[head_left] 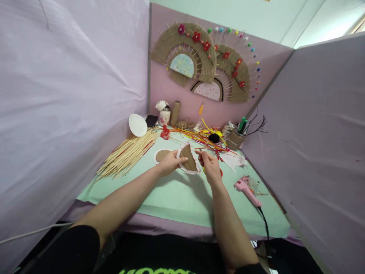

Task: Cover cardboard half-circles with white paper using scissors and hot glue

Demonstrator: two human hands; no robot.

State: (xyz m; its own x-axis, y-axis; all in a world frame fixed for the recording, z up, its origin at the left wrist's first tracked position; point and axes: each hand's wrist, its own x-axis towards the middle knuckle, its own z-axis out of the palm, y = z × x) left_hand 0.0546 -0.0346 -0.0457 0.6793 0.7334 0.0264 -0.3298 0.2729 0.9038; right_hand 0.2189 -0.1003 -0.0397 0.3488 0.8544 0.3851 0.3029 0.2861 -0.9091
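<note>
My left hand [170, 163] grips a half-round piece of brown cardboard [188, 159] with a white, pleated-looking edging around its rim, tilted up above the table. To its right, my right hand [210, 165] is closed, its fingertips close to the cardboard's right side. What those fingers hold, if anything, is too small to make out. Bits of yellow and red show on either side of the right hand, and I cannot tell whether they are held or lie behind it. A second white-edged cardboard piece [163, 155] lies flat on the table, partly covered by my left hand.
Thin wooden sticks [128, 152] are spread at left beside a white disc [137, 125]. Coloured pipe cleaners [199, 136] lie at the back. A pink glue gun [247, 190] with a black cord rests at right. Decorated fan shapes [186, 36] hang on the back panel.
</note>
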